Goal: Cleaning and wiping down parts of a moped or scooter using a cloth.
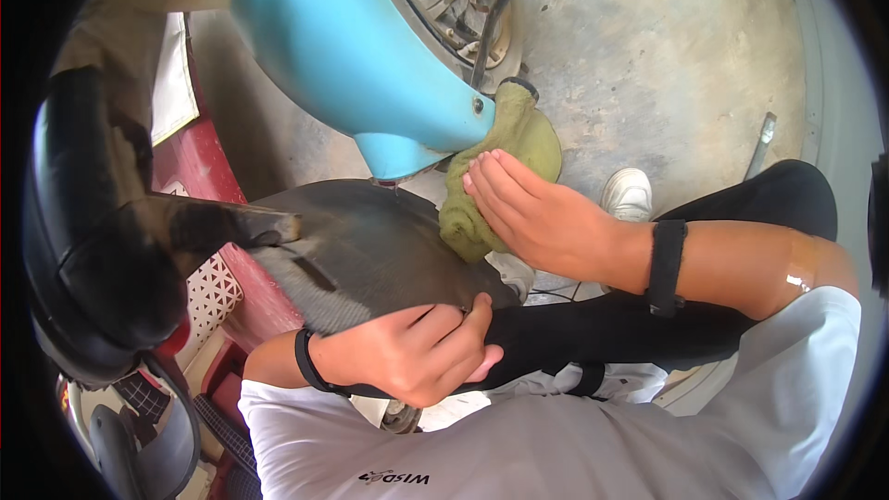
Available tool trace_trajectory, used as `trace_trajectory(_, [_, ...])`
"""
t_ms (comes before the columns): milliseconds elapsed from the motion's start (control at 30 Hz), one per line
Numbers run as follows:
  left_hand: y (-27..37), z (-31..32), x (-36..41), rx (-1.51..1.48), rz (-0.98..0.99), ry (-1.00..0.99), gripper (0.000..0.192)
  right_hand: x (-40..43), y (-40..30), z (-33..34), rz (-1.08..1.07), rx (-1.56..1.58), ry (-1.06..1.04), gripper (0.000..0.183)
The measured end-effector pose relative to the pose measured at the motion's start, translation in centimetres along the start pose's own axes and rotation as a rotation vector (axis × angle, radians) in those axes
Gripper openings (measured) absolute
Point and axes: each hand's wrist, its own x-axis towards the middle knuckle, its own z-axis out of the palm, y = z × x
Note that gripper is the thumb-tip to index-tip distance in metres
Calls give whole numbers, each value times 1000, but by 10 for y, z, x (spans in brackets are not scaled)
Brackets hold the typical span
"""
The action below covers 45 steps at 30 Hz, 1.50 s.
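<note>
My right hand (535, 212) lies with its fingers together over a bunched green cloth (469, 222). The cloth touches the right side of a dark mudguard (389, 243) and hangs beside the lower tip of a light-blue body panel (326, 62), seemingly a scooter's. Part of the cloth hides that tip's edge. Curled at the near edge of the mudguard is my left hand (417, 354), its thumb and fingers around the rim; the fingertips under it are hidden. A wheel (451, 0) with a metal hub shows beside the blue panel.
A padded black part (104, 243) and a dark bracket (222, 222) rise at the left. Behind them stands a red vehicle body (215, 160) with a perforated white panel (208, 292). A metal bar (762, 142) lies on the concrete floor (653, 48) at the right.
</note>
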Motion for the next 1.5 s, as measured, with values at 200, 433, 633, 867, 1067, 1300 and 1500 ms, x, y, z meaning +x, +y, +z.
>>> trace_trajectory(200, [-5,1,1,-11,8,12,25,-7,-1,24,-31,-68,49,55])
trace_trajectory(433, [3,2,-7,45,-33,42,21,-3,3,50,-142,-220,91,58])
trace_trajectory(633, [9,1,-14,51,-36,-16,22,4,-3,52,-169,-340,88,57])
trace_trajectory(867, [16,-6,-10,38,-69,-41,21,17,-14,50,-174,-353,106,56])
trace_trajectory(1067, [22,-13,-5,147,-70,-211,21,12,-21,43,-103,-346,64,56])
trace_trajectory(1300, [18,-18,-10,129,4,-184,22,2,-5,40,-215,-283,83,51])
trace_trajectory(1500, [6,-19,-13,80,52,-161,21,-9,22,45,-373,-194,159,45])
